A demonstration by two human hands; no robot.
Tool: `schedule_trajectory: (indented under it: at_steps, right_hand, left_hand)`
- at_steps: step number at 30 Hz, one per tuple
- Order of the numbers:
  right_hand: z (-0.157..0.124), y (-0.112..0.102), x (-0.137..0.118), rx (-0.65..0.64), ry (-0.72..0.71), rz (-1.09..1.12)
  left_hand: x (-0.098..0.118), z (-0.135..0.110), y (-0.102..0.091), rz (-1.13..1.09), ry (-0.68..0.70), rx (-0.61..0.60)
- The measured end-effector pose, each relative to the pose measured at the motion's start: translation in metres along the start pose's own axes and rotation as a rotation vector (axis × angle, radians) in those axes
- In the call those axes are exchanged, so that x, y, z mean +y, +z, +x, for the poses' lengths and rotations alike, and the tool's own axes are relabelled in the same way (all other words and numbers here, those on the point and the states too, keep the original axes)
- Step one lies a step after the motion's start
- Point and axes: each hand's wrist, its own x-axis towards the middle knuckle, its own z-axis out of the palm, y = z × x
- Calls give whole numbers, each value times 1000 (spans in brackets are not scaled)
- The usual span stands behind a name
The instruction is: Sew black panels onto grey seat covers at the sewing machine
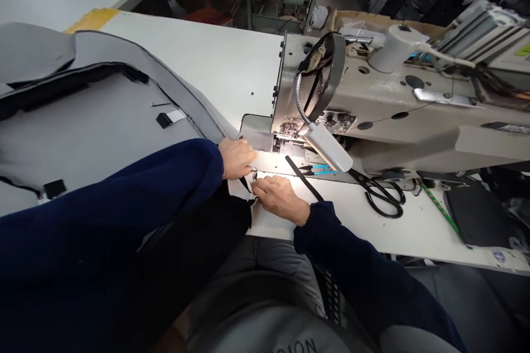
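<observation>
Pinching the grey fabric (103,127) by its edge, our left hand (237,157) and right hand (281,197) sit close at seven o'clock of the presser foot (285,140). We judge a sudden tug could drag fingertips under.

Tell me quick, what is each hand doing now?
Left hand: fingers curled on the grey fabric by the sewing machine; grip unclear.
Right hand: pinching the grey fabric edge, closed.
</observation>
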Motion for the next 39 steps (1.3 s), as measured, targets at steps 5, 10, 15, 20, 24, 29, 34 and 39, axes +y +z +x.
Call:
schedule_trajectory:
  at_steps: [5,10,15,20,24,29,34,39]
  right_hand:
    - [0,-4,-1,99,10,-61]
    - [-4,-8,-5,55,13,-80]
    - [-3,-9,1,51,25,-60]
    - [-1,-11,23,41,75,-81]
    - [-4,-11,33,74,47,-152]
    - [-4,-9,35,55,29,-129]
    - [-3,-7,41,57,39,-103]
    - [-3,-4,51,240,13,-154]
  left_hand:
    - [3,-3,3,-72,-31,32]
    - [0,-2,3,-75,-17,43]
    - [-5,3,-2,-69,2,23]
    - [-6,20,-2,-91,-61,89]
    - [-2,29,7,-151,-119,138]
    - [-2,28,5,-180,-121,130]
    - [-7,26,-2,-160,-103,74]
    - [-2,35,14,-248,-222,233]
